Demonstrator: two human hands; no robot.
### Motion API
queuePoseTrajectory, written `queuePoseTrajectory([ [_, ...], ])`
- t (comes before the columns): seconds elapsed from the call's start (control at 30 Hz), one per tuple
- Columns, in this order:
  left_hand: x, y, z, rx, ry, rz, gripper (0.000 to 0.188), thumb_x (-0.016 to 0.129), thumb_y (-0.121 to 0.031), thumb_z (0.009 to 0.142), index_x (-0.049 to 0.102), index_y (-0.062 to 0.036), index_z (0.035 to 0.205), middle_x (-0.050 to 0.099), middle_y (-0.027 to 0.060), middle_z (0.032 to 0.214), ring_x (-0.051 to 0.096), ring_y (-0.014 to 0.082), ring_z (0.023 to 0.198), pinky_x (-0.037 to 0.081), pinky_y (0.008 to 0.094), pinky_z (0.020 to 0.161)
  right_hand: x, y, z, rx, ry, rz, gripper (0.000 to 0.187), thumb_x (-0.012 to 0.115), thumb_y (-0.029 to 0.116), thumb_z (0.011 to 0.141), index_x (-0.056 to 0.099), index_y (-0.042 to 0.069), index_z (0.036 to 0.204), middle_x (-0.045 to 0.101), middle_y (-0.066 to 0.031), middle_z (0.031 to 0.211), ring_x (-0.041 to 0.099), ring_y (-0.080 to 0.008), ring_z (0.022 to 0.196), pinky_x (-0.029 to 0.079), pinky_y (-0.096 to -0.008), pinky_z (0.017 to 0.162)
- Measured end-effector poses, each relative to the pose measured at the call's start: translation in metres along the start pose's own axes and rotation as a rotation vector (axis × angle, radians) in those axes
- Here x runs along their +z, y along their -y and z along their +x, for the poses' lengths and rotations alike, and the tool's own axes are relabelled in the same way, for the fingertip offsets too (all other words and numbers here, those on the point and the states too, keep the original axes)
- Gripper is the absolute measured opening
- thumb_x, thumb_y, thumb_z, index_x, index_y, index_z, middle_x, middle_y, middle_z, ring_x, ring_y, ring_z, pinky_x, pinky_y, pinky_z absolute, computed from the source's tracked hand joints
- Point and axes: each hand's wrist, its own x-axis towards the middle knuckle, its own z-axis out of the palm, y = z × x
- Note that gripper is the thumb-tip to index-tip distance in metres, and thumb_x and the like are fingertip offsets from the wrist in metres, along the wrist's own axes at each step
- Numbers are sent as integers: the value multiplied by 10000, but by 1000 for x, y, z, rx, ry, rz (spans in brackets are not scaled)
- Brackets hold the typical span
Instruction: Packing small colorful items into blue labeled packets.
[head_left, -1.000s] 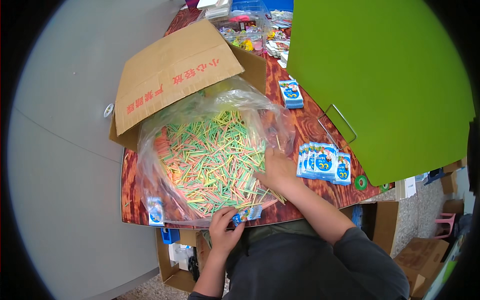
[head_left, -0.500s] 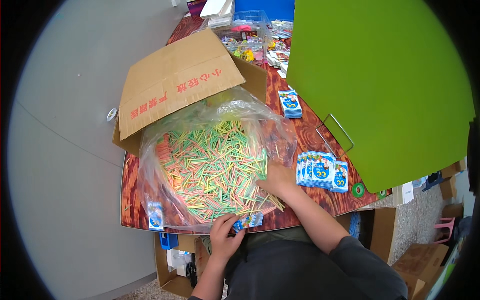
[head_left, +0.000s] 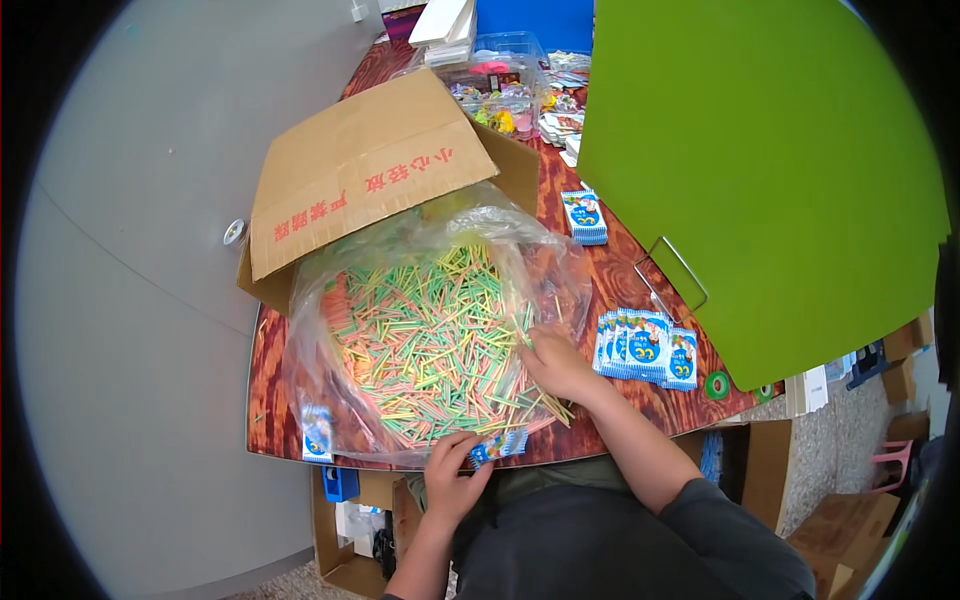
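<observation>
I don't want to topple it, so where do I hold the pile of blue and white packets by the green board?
I'd probably grip the pile of packets at its near end, thumb on top and fingers underneath, coming from the near left. The packets lie flat, layered ends showing on the near side, and the green board is close on the right.

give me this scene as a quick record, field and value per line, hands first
left hand: holding a small blue-and-white packet at the table's near edge
right hand: at the right side of the stick heap, grip unclear
sticks: thin, pink, green and yellow, heaped on a clear plastic bag
box: brown cardboard, behind the bag
other packets: a stack and an overlapping group on the right, one packet near left
far right: large green panel
</observation>
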Motion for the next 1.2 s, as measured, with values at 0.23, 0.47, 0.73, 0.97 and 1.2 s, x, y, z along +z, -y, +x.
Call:
queuePoseTrajectory([
  [0.23, -1, -2, 4, -32, -25, -58, 374, 782, -14, 645, 692, -3, 1008, 667, 127, 1026, 657, 275, 971, 519, 347, 845, 3, 16, 7, 271, 202, 886, 302, 569, 221, 950, 565, -44, 1094, 638, -94, 901, 596, -187, 801, 486, -361, 763],
  [0.47, -6, -7, 3, -36, -40, -73, 371, 778, -9, 649, 693, 1, 1009, 665, 132, 1028, 657, 272, 962, 514, 349, 850, -11, 26, 29, 88, 29, 109, 441, 697, 338, 857, 610, -15, 1106, 672, -226, 952, 677, -367, 896, 520, -462, 761],
  [0.73, -8, -10, 2, -60, -40, -68, 377, 783, 10, 650, 691, -2, 1015, 660, 128, 1010, 653, 264, 942, 511, 339, 843, 5, 34, 54, -17, 496, -355, 334, 732, 290, 804, 692, 15, 987, 709, -192, 969, 691, -358, 919, 549, -477, 800],
  [0.97, -12, -5, -1, -52, -48, -52, 374, 801, 10, 648, 687, -2, 1004, 657, 126, 1016, 652, 259, 933, 508, 327, 837, 7, 25, 61, -36, 555, -271, 333, 651, 263, 879, 662, -18, 1057, 695, -212, 1015, 672, -372, 977, 525, -462, 876],
  [1.2, -3, 4, -2, -123, -54, -199, 388, 813, 17, 678, 679, 12, 1043, 648, 127, 1057, 643, 238, 983, 515, 329, 859, 23, 6, 42, -50, 118, 755, 321, 593, 265, 992, 567, 20, 1199, 621, -48, 858, 615, -215, 804, 499, -346, 757],
])
